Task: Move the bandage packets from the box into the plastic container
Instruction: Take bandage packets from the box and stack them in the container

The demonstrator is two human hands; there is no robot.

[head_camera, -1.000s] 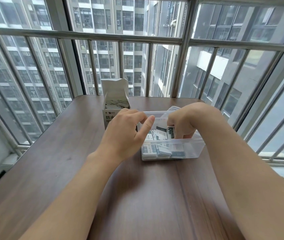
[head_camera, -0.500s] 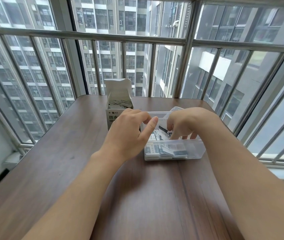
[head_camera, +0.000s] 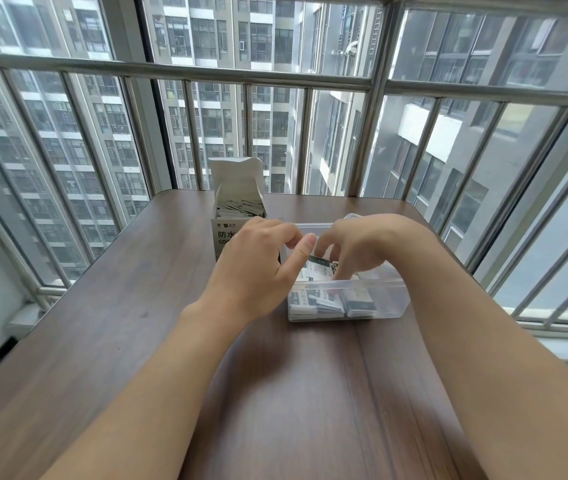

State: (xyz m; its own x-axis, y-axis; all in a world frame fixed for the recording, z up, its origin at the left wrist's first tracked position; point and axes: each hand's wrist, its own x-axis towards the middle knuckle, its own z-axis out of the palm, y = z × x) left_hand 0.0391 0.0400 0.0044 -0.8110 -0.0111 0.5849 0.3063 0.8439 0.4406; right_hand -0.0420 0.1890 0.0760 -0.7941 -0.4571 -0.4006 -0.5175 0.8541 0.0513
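A white cardboard box [head_camera: 237, 202] stands open at the table's far side, with bandage packets [head_camera: 241, 206] showing inside. To its right is a clear plastic container [head_camera: 390, 299] holding several packets [head_camera: 324, 301]. My left hand [head_camera: 258, 268] hovers at the container's left rim, thumb stretched toward the middle and fingers curled; what lies under them is hidden. My right hand [head_camera: 362, 244] reaches down into the container with curled fingers. One packet [head_camera: 319, 260] shows between my left thumb tip and my right fingertips, which pinch it.
The brown wooden table [head_camera: 137, 306] fills the lower view. Metal window bars [head_camera: 275, 74] run close behind the box and along the right side. A white sill [head_camera: 552, 323] lies to the right of the table edge.
The right hand has dipped further into the container with its packet. The left thumb has moved closer to the right fingers. The view has shifted slightly.
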